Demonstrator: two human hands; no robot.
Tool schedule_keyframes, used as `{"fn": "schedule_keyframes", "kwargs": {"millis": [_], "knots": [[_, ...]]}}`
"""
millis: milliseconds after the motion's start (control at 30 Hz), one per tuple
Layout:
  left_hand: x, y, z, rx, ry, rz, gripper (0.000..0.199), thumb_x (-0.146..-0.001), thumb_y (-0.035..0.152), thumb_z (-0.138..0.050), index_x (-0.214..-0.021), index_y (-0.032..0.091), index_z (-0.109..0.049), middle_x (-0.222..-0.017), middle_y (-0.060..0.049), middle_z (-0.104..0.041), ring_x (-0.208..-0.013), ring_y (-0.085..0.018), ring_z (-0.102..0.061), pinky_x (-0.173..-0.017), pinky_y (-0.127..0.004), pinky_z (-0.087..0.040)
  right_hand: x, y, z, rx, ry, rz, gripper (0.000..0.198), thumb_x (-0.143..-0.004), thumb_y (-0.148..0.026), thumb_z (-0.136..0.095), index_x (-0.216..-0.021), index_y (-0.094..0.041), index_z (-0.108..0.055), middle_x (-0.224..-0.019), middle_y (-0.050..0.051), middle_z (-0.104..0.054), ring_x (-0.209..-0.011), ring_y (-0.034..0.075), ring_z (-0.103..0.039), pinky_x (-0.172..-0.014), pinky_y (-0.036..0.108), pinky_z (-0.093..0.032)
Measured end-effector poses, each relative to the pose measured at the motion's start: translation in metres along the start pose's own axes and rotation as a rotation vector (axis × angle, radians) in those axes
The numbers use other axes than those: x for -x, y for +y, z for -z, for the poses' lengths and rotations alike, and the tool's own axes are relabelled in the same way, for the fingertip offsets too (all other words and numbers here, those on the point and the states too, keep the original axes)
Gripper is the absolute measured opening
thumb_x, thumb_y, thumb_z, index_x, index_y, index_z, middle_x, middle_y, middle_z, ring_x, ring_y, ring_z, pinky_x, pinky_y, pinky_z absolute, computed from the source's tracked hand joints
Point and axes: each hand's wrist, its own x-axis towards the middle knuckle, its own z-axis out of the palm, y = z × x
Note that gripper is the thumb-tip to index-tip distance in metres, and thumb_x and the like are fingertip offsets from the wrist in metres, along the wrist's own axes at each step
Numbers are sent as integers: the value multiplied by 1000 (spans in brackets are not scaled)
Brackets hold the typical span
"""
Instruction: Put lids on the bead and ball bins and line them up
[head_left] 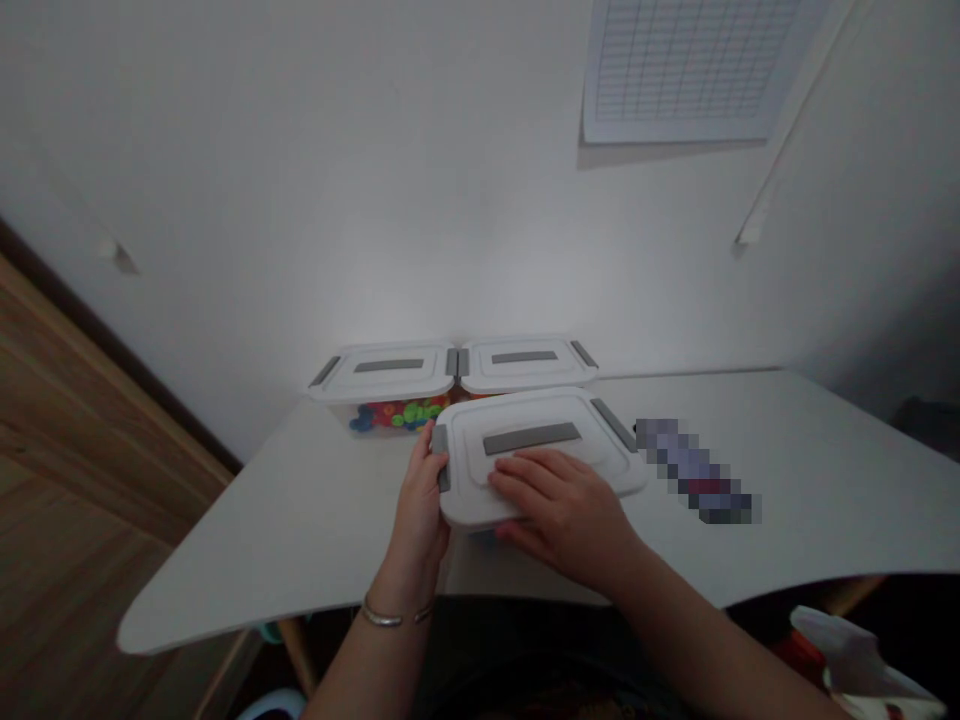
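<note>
A white plastic box (600,455) with a lid, a grey handle and grey side clips sits on the white table (810,450) in front of me. My left hand (420,510) grips the box's left end, thumb by the grey clip. My right hand (559,505) lies flat on the near part of the lid, fingers spread toward the grey handle. A thin bracelet circles my left wrist.
Two more lidded boxes stand side by side against the wall: the left box (386,378) holds colourful small pieces, the right box (525,362) is behind the near one. A blurred object (697,470) lies to the right. A printed sheet (690,65) hangs on the wall.
</note>
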Motion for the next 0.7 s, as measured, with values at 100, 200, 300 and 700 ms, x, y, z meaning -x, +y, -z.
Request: {"fn": "schedule_keyframes", "kwargs": {"millis": [100,200,300,700], "knots": [[-1,-6,-1,1,-60,15,68,-79,22,-53,-144,22,-38,-148,-1,-45,-132,-17,-46,-103,-22,-41,-1,-13,-12,34,11,34,35,-87,-42,-60,-114,-20,-62,-110,8,-69,-97,21,-60,-84,37,-47],[-4,-12,1,-119,-107,-44,60,-84,25,-50,-144,22,-39,-154,0,-36,-140,-15,-33,-113,-23,-27,-2,-21,-14,80,25,-69,19,-87,-28,-60,-105,-23,-63,-102,5,-70,-86,20,-59,-75,36,-44],[-5,-16,4,-230,-149,-116,54,-88,30,-49,-141,23,-44,-154,-1,-35,-143,-15,-27,-116,-24,-21,-4,-24,-9,68,-10,-165,14,-85,-23,-61,-99,-25,-64,-94,3,-68,-83,20,-57,-72,36,-42],[19,-44,1,-63,-344,159,70,-78,54,-62,-137,21,-46,-132,-13,-59,-121,-29,-54,-96,-42,-48,8,-29,-5,127,-11,-303,17,-84,-11,-60,-97,-21,-63,-96,4,-66,-85,22,-52,-75,37,-39]]}}
